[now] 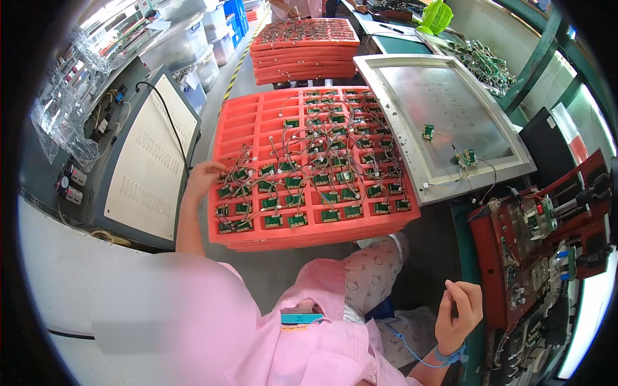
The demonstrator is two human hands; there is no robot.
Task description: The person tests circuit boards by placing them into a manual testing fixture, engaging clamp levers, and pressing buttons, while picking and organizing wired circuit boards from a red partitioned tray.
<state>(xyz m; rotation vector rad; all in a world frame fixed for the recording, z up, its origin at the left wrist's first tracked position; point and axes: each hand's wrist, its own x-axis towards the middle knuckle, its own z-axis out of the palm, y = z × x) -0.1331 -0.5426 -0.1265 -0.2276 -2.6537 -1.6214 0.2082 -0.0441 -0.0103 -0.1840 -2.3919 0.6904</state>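
My left hand (205, 178) is at the left edge of a red compartment tray (235, 125), fingertips bent in a pinch beside small green circuit boards (241, 174) with wires. What sits between those fingertips, if anything, is too small to make out. Many of the tray's compartments hold such boards, their grey cables tangled across the middle. Away from the tray, my right hand (459, 313) is raised at the lower right, fingers loosely bent and apart with nothing in them. A blue wrist strap (450, 356) circles that wrist.
A metal-framed panel (444, 96) carries a few boards on the right. Beyond the tray stands another red tray stack (302, 55), with a person behind it. A red test fixture (496, 257) is at the right, a beige vented cabinet (151, 154) at the left.
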